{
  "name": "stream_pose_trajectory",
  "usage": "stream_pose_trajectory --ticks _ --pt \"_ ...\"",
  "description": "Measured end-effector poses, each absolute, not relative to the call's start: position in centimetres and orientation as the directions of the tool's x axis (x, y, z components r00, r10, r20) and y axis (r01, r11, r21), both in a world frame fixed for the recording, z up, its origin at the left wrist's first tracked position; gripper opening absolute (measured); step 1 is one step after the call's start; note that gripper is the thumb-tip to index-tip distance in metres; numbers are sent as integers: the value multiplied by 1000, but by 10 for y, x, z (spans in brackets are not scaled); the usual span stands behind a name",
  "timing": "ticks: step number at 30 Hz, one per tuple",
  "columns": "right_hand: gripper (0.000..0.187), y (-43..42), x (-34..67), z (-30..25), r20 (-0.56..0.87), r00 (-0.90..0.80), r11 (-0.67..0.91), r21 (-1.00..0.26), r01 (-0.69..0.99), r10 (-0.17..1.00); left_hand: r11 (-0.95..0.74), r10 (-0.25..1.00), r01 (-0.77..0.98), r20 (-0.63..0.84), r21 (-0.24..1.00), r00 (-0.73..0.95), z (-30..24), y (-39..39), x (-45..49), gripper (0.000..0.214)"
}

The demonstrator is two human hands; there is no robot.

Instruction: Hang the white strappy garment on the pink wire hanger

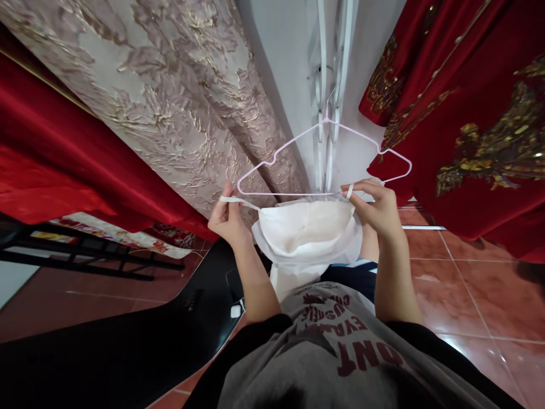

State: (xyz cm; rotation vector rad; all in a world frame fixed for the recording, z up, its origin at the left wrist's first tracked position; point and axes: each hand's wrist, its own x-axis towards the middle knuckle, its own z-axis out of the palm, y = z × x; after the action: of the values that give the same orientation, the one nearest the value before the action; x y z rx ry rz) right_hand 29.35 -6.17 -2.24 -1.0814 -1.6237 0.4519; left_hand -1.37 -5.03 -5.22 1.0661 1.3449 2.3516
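Spreading the white garment [306, 224] right by the pink hanger [326, 120], pinching one strap [232, 199] with the left hand [229, 221], the other strap [349, 191] with the right hand [380, 207]; probably calling for steady, even tension.

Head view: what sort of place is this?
Perhaps a clothing shop or dressing room: red cloth with gold ornament hangs on the right, patterned pale pink fabric on the left, and a pink clothes hanger shows between them.

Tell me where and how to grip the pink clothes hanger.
Pinch the pink clothes hanger at its neck, below the hook, probably from the near side: the sloping shoulders meet there, and no cloth covers it on that side.
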Motion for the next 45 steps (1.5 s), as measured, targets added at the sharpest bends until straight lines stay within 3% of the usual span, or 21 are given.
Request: stream_pose_trajectory --ticks 6,11,14,18,21,24,28,31,34,36,39,45 --pt "11 -65 290 -21 577 12 512 -734 446 817 -554 738 85 536 828 -411 -21 -46 -10 23" --pt "12 -67 293 -22 577 11 498 -714 492 816 -441 868 134 460 887 -189 20 -32 2 10" --pt "12 -68 296 -21 588 29 494 -705 509 809 -378 907 162 400 911 -133 31 -20 7 20" --pt "12 -69 296 -21 591 -7 513 -695 504 807 -372 886 132 394 919 -244 14 -12 5 27" --pt "14 -69 294 -23 583 -29 510 -685 521 812 -353 865 -64 300 933 -402 -15 -17 5 16" --pt "15 -68 288 -25 586 -25 504 -672 543 810 -206 938 -351 82 913 -337 -41 -28 14 28" --pt "17 -65 285 -31 601 7 505 -678 533 799 -226 952 -417 108 880 -286 -52 -37 33 35" --pt "35 -61 300 -44 643 150 496 -700 515 751 -267 933 -395 134 879 -333 -48 -38 40 34" --pt "51 -56 329 -58 690 414 479 -716 507 593 -265 929 -394 125 880 -348 -45 -39 39 33" --pt "57 -53 349 -59 691 503 470 -723 507 519 -268 929 -405 124 874 -348 -43 -41 38 32" --pt "50 -51 362 -43 662 473 438 -744 504 581 -269 925 -408 116 873 -362 -41 -43 38 30" --pt "23 -44 342 16 599 232 382 -715 585 767 -284 904 -379 114 881 -412 -35 -44 35 18"
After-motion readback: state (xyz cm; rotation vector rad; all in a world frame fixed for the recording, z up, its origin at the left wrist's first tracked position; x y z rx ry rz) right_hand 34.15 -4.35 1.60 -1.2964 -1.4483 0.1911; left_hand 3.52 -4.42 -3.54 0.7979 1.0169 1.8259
